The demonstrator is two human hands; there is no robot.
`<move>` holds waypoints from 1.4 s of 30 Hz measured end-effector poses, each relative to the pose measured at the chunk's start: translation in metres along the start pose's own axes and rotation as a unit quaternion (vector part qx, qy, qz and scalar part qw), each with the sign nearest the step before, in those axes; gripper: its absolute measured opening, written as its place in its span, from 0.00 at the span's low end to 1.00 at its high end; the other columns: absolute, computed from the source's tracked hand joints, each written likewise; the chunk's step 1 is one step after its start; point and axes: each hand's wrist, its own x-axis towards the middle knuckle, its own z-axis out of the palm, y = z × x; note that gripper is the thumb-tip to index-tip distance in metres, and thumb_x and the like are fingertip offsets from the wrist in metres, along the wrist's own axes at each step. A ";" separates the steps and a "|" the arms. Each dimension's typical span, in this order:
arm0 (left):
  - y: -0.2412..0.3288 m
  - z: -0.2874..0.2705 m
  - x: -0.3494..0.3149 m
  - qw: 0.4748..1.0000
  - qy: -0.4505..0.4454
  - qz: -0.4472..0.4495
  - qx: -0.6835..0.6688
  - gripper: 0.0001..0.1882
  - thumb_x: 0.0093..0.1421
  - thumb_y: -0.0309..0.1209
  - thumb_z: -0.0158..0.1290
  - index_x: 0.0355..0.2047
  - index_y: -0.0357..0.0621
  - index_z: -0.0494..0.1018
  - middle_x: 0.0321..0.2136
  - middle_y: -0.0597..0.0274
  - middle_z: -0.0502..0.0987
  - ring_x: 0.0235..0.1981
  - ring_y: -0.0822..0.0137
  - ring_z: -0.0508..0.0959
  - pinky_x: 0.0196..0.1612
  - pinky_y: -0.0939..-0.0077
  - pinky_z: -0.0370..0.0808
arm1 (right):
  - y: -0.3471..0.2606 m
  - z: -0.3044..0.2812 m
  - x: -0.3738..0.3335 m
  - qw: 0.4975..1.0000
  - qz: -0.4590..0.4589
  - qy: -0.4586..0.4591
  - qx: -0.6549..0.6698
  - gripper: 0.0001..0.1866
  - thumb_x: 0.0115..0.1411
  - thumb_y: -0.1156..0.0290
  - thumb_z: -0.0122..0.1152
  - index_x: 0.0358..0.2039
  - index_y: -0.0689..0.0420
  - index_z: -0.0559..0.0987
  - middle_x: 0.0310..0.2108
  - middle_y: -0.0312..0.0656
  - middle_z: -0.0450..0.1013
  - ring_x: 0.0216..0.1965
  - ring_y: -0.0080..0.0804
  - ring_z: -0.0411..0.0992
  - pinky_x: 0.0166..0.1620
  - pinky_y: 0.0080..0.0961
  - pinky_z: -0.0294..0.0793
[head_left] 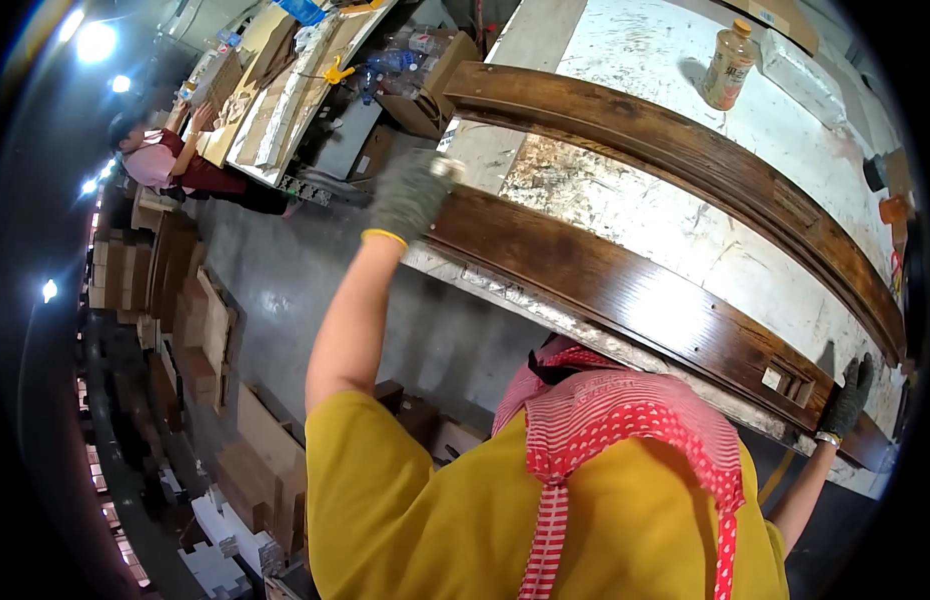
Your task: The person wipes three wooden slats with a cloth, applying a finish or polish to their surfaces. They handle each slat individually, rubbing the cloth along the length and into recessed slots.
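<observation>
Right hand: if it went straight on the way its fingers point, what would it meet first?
Probably the far board, whose right end lies ahead of the right hand; depth is unclear there, so it might pass above.

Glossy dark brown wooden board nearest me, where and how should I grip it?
Probably near both ends, from the near side, gray-gloved left hand at one, gray-gloved right hand at the other. The glossy dark brown wooden board is long and lies flat along the near edge of the white worktable, so spreading the hold should balance it.
</observation>
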 end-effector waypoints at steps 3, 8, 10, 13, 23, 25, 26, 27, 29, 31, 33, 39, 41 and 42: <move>-0.021 0.002 0.004 0.880 -0.189 -0.430 -0.068 0.27 0.64 0.56 0.48 0.46 0.47 0.79 0.43 0.51 0.82 0.44 0.50 0.81 0.49 0.58 0.76 | 0.002 -0.001 0.000 1.000 -0.019 -0.001 0.003 0.28 0.68 0.63 0.60 0.65 0.62 0.69 0.65 0.47 0.67 0.65 0.36 0.64 0.67 0.33 0.59; -0.016 0.009 0.000 0.964 0.052 -0.215 -0.151 0.16 0.63 0.45 0.56 0.46 0.53 0.80 0.49 0.56 0.80 0.44 0.47 0.81 0.47 0.54 0.76 | 0.006 -0.006 -0.001 0.994 -0.076 -0.015 -0.075 0.25 0.70 0.67 0.56 0.64 0.63 0.70 0.65 0.47 0.66 0.65 0.37 0.64 0.67 0.33 0.59; -0.020 -0.010 0.000 0.922 -0.126 -0.327 -0.161 0.16 0.63 0.44 0.55 0.41 0.46 0.76 0.40 0.43 0.78 0.44 0.46 0.79 0.46 0.54 0.76 | 0.007 -0.007 -0.001 0.972 -0.145 -0.029 -0.184 0.23 0.70 0.70 0.54 0.63 0.65 0.70 0.65 0.48 0.67 0.65 0.38 0.64 0.68 0.33 0.59; -0.016 -0.030 0.003 0.913 -0.098 -0.384 -0.099 0.14 0.63 0.44 0.55 0.42 0.51 0.78 0.40 0.54 0.78 0.43 0.51 0.79 0.44 0.55 0.77 | 0.006 -0.007 -0.001 0.985 -0.117 -0.030 -0.119 0.22 0.70 0.72 0.53 0.63 0.66 0.70 0.64 0.49 0.68 0.65 0.39 0.63 0.68 0.32 0.58; -0.010 -0.024 -0.017 0.935 -0.066 -0.348 -0.023 0.24 0.64 0.53 0.53 0.50 0.49 0.76 0.44 0.50 0.79 0.47 0.48 0.79 0.50 0.53 0.74 | 0.014 -0.009 0.001 0.981 -0.137 -0.017 -0.136 0.22 0.70 0.72 0.54 0.63 0.60 0.72 0.64 0.47 0.67 0.65 0.37 0.64 0.68 0.30 0.59; -0.011 -0.019 -0.029 0.947 -0.017 -0.304 -0.102 0.23 0.64 0.50 0.54 0.50 0.48 0.74 0.42 0.51 0.78 0.44 0.50 0.79 0.48 0.54 0.75 | 0.016 -0.008 0.002 0.982 -0.132 -0.032 -0.134 0.22 0.70 0.71 0.54 0.63 0.60 0.72 0.64 0.46 0.67 0.65 0.36 0.64 0.67 0.30 0.60; -0.002 -0.017 -0.035 0.927 0.048 -0.321 -0.187 0.21 0.64 0.46 0.56 0.50 0.46 0.74 0.41 0.50 0.78 0.43 0.51 0.79 0.46 0.57 0.76 | 0.016 -0.007 0.003 0.984 -0.124 -0.029 -0.122 0.22 0.70 0.71 0.55 0.63 0.60 0.72 0.64 0.46 0.67 0.65 0.36 0.64 0.67 0.30 0.61; 0.016 -0.014 -0.038 0.907 0.126 -0.310 -0.255 0.19 0.64 0.41 0.58 0.49 0.45 0.73 0.40 0.50 0.78 0.42 0.52 0.79 0.44 0.60 0.76 | 0.016 -0.007 0.001 0.987 -0.116 -0.024 -0.109 0.22 0.70 0.70 0.55 0.63 0.60 0.72 0.64 0.45 0.67 0.65 0.35 0.64 0.67 0.30 0.61; 0.070 -0.005 -0.032 0.872 0.046 -0.344 -0.346 0.15 0.68 0.34 0.55 0.52 0.41 0.73 0.46 0.49 0.75 0.46 0.53 0.77 0.48 0.61 0.75 | 0.015 -0.006 0.000 0.977 -0.155 -0.020 -0.148 0.22 0.70 0.71 0.55 0.63 0.59 0.72 0.65 0.44 0.66 0.65 0.35 0.64 0.66 0.31 0.63; 0.123 -0.021 -0.033 0.871 0.115 -0.337 -0.339 0.18 0.65 0.34 0.59 0.52 0.41 0.73 0.48 0.49 0.76 0.51 0.55 0.76 0.56 0.62 0.72 | 0.012 -0.005 -0.002 0.990 -0.118 -0.025 -0.076 0.21 0.70 0.72 0.54 0.63 0.58 0.72 0.66 0.44 0.64 0.66 0.36 0.63 0.66 0.31 0.64; 0.157 -0.043 -0.021 0.922 0.064 -0.175 -0.339 0.19 0.64 0.35 0.60 0.52 0.42 0.74 0.49 0.49 0.77 0.53 0.54 0.76 0.57 0.64 0.72 | 0.009 -0.005 -0.005 0.981 -0.157 -0.029 -0.107 0.21 0.70 0.70 0.56 0.62 0.56 0.73 0.66 0.43 0.64 0.65 0.33 0.63 0.66 0.28 0.62; 0.134 -0.056 0.025 0.811 0.054 -0.355 -0.461 0.14 0.66 0.34 0.57 0.48 0.40 0.74 0.41 0.54 0.78 0.42 0.61 0.79 0.47 0.68 0.76 | 0.004 -0.004 -0.011 0.978 -0.175 -0.028 -0.108 0.22 0.69 0.68 0.57 0.62 0.58 0.72 0.64 0.42 0.68 0.64 0.31 0.64 0.66 0.28 0.62; 0.139 -0.040 0.034 0.864 0.068 -0.290 -0.406 0.15 0.66 0.34 0.57 0.49 0.40 0.74 0.42 0.54 0.78 0.45 0.57 0.78 0.51 0.66 0.75 | 0.003 -0.003 -0.009 0.981 -0.170 -0.026 -0.094 0.22 0.70 0.67 0.57 0.63 0.59 0.72 0.63 0.43 0.68 0.64 0.32 0.65 0.66 0.28 0.62; 0.147 -0.032 0.040 0.898 0.045 -0.226 -0.374 0.15 0.65 0.33 0.58 0.49 0.41 0.74 0.44 0.54 0.77 0.47 0.55 0.77 0.53 0.65 0.74 | 0.003 -0.002 -0.008 0.990 -0.128 -0.014 -0.055 0.23 0.70 0.66 0.56 0.63 0.60 0.72 0.63 0.44 0.69 0.63 0.32 0.65 0.66 0.28 0.62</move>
